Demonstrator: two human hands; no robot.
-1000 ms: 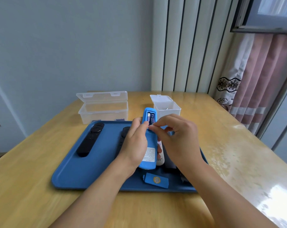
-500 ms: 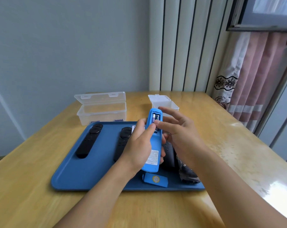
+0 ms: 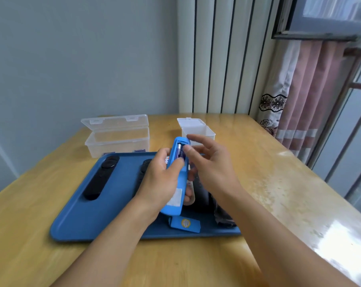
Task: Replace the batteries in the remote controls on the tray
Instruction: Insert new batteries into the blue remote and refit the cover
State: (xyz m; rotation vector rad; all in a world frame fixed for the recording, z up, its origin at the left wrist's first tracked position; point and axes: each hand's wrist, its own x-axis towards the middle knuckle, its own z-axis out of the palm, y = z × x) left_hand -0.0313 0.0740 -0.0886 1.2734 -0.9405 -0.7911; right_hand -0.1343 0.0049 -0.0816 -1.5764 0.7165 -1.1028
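Left hand: left hand (image 3: 162, 179) grips the bright blue plastic remote control (image 3: 176, 179), fingers wrapped round its body and thumb laid on its rear face just below the battery bay; remote held tilted above the tray, back side toward the camera.
Battery bay: open at the upper end of the blue remote; cylindrical batteries with purple wrap (image 3: 180, 152) sit inside.
Right hand: right hand (image 3: 209, 162) is beside the bay with fingers spread and relaxed, holding nothing; one fingertip is at the right edge of the bay, contact cannot be confirmed.
Battery cover: small blue rectangular cover with a round yellow sticker (image 3: 184, 224) lies flat on the tray near its front edge, below the held remote.
Tray: blue rectangular plastic tray (image 3: 76, 220) rests on the light wooden table (image 3: 279, 193).
Other remotes: long black remote control (image 3: 102, 177) lies on the left part of the tray; a second black remote (image 3: 145, 165) is partly hidden behind the left hand; dark items (image 3: 222, 216) under the right forearm cannot be identified.
Containers: clear rectangular plastic box with its hinged lid up (image 3: 117, 137) stands just behind the tray; small white translucent square box, lid open (image 3: 198, 129), stands behind the right hand.
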